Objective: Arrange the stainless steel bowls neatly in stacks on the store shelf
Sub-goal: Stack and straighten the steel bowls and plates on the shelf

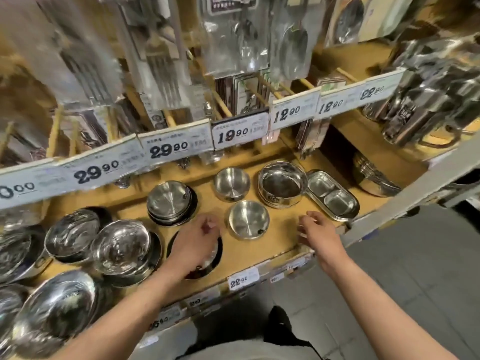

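Tan wooden store shelf, lower tier. Stock: shiny round stainless steel bowls, mirror-finished, rims up. Low stack of shallow bowls at centre; two single small bowls, one rear and one front; deeper straight-walled bowl stack to the right, touching an oblong two-compartment steel dish. Larger blurred bowls crowd the left. Left hand rests over a partly hidden dark-rimmed bowl, fingers curled; whether they grip it cannot be told. Right hand hovers near the shelf's front edge, fingers loosely apart, holding nothing.
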A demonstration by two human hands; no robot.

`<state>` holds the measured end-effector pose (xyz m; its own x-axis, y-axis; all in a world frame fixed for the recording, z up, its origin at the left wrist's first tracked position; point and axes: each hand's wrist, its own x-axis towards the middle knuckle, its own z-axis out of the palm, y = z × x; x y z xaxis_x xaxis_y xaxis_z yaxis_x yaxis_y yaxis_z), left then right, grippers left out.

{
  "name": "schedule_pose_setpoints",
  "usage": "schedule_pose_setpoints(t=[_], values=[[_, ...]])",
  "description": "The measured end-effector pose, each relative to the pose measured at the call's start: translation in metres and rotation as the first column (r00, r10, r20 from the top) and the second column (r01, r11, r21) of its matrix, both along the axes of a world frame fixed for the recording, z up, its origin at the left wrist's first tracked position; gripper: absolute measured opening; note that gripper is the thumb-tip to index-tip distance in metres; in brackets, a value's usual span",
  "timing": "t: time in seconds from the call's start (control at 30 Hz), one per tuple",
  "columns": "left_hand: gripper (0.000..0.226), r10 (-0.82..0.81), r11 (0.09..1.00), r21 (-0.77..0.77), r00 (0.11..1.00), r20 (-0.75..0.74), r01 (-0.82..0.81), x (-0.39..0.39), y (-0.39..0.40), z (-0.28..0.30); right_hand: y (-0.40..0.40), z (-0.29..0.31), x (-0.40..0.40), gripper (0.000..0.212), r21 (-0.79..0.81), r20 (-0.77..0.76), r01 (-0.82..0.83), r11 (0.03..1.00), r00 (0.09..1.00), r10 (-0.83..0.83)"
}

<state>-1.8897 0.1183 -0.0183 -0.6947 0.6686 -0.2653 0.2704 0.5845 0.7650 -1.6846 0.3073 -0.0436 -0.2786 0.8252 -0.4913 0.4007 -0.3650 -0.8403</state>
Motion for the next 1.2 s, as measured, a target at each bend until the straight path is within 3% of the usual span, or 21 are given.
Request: schedule_pose_setpoints(t=[0.13, 0.27, 0.4, 0.63, 0.83, 0.93, 1.07, 1.2], values=[[0.028, 0.141, 0.988, 0.070, 0.990, -0.003, -0.140, 0.020, 0.038, 0.005, 0.067, -0.004, -0.015, 0.063, -0.073, 0.032, -0.110, 0.991, 0.993, 0.112], [0.019, 0.235, 0.971, 0.042, 0.971, 0.039, -0.237, 0.044, 0.049, 0.000, 0.103, -0.015, -0.032, 0.045, -0.190, 0.005, -0.184, 0.964, 0.982, 0.188], [0.018, 0.347, 0.936, 0.043, 0.935, 0.069, -0.350, 0.060, 0.039, 0.000, 0.111, -0.025, -0.052, 0.028, -0.373, -0.065, -0.145, 0.916, 0.989, 0.130], [0.023, 0.490, 0.871, 0.018, 0.871, 0.040, -0.491, 0.060, 0.028, -0.005, 0.114, -0.016, -0.062, 0.033, -0.419, -0.059, -0.206, 0.885, 0.978, 0.199], [0.017, 0.400, 0.916, 0.021, 0.916, 0.012, -0.401, 0.061, 0.054, -0.005, 0.113, 0.017, -0.043, 0.026, -0.472, -0.074, -0.256, 0.843, 0.965, 0.252], [0.019, 0.355, 0.933, 0.048, 0.934, 0.043, -0.357, 0.059, 0.066, -0.004, 0.107, 0.025, -0.031, 0.036, -0.469, -0.097, -0.257, 0.845, 0.966, 0.240], [0.020, 0.303, 0.952, 0.029, 0.952, 0.040, -0.304, 0.052, 0.091, -0.007, 0.110, 0.032, -0.007, 0.043, -0.466, -0.211, -0.217, 0.858, 0.969, 0.130], [0.016, 0.167, 0.983, -0.061, 0.980, -0.104, -0.174, 0.042, 0.130, -0.011, 0.115, 0.040, 0.021, 0.041, -0.418, -0.265, -0.106, 0.902, 0.964, -0.010]])
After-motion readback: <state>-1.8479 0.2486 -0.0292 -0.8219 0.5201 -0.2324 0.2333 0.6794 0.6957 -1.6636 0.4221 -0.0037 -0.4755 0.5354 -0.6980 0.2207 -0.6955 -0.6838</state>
